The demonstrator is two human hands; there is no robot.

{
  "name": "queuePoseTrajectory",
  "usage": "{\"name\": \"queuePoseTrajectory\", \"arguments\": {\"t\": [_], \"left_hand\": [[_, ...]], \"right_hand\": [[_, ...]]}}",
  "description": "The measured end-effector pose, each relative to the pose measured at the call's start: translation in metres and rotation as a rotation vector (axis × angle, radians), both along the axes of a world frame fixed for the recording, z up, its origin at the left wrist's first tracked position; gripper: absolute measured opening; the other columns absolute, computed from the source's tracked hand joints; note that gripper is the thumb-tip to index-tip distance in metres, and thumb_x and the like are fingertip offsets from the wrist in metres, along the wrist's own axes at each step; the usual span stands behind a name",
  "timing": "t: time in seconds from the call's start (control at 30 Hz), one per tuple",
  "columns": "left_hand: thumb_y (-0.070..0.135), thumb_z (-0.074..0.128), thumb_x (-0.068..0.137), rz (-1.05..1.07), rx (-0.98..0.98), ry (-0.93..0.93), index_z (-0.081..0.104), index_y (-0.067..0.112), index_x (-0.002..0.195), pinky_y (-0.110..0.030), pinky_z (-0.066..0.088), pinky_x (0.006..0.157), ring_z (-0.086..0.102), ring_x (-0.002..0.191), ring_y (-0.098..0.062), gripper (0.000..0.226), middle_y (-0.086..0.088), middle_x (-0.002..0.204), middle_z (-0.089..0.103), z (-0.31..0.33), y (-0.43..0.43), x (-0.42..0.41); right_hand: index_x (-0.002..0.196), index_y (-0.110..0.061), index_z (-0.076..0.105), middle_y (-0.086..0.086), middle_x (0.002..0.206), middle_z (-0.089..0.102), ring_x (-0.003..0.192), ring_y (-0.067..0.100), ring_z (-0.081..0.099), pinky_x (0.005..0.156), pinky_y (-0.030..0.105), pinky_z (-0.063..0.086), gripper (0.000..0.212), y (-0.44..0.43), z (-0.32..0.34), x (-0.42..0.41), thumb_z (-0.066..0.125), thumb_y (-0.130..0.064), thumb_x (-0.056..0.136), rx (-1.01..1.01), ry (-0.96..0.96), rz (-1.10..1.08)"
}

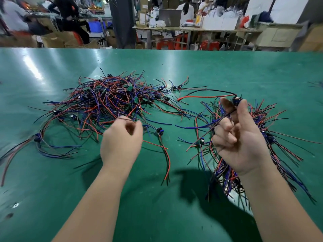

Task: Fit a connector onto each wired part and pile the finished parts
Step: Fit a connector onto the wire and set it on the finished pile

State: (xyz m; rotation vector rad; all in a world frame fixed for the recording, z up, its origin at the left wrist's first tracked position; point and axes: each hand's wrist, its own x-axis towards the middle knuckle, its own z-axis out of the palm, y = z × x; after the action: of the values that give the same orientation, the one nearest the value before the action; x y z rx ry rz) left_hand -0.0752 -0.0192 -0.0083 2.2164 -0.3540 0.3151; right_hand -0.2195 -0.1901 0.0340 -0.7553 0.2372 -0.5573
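A big tangle of red, blue and black wired parts (111, 100) lies on the green table at centre left. My left hand (122, 142) hovers at its near edge and pinches a thin wire between thumb and fingers. My right hand (239, 135) is raised on the right and pinches a small blue connector part (236, 100) at its fingertips; red and black wires trail from it to the left. Beneath and behind that hand spreads a second pile of wired parts (272, 126).
The green table (174, 206) stretches to a far edge. A single wired part with a blue connector (160, 131) lies between my hands, another (37, 137) at the left. Behind the table, people work at benches among cartons and red stools.
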Motion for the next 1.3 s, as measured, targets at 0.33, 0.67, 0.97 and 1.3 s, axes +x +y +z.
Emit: {"name": "queuePoseTrajectory", "arguments": {"t": [0.33,0.67,0.97,1.3], "left_hand": [[-0.022,0.029,0.074,-0.602,-0.432,0.420,0.070,0.016,0.086,-0.024,0.057,0.060,0.071,0.078,-0.009,0.057,-0.010,0.094,0.073,0.009,-0.008,-0.018],[0.036,0.061,0.081,-0.816,-0.511,0.578,0.075,0.014,0.095,-0.021,0.054,0.058,0.072,0.078,-0.013,0.029,0.000,0.091,0.076,0.011,-0.016,-0.041],[0.046,0.067,0.067,-0.699,-0.764,0.738,0.078,0.014,0.077,-0.021,0.052,0.051,0.065,0.052,-0.013,0.035,-0.004,0.070,0.072,0.017,-0.018,-0.040],[0.039,0.057,0.081,-0.860,-0.629,0.834,0.071,0.015,0.098,-0.026,0.057,0.066,0.071,0.086,-0.015,0.033,-0.008,0.097,0.074,0.016,-0.017,-0.042]], "right_hand": [[0.092,-0.016,0.062,-0.007,0.039,0.037,0.025,0.001,0.027,0.029,0.011,0.022,0.034,0.005,-0.005,0.005,0.044,-0.044,0.088,0.079,0.026,0.095],[0.084,-0.009,0.068,-0.005,0.044,0.041,0.026,0.002,0.027,0.027,0.010,0.022,0.036,0.026,-0.015,0.011,0.053,-0.042,0.081,0.001,0.214,0.369],[0.070,-0.013,0.067,0.000,0.042,0.043,0.026,0.006,0.028,0.033,0.011,0.025,0.034,0.032,-0.016,0.007,0.056,-0.045,0.078,-0.212,0.319,0.616],[0.083,-0.005,0.057,0.006,0.049,0.055,0.028,0.010,0.037,0.033,0.013,0.021,0.043,0.038,-0.023,0.009,0.053,-0.048,0.079,-0.627,0.470,0.458]]}}
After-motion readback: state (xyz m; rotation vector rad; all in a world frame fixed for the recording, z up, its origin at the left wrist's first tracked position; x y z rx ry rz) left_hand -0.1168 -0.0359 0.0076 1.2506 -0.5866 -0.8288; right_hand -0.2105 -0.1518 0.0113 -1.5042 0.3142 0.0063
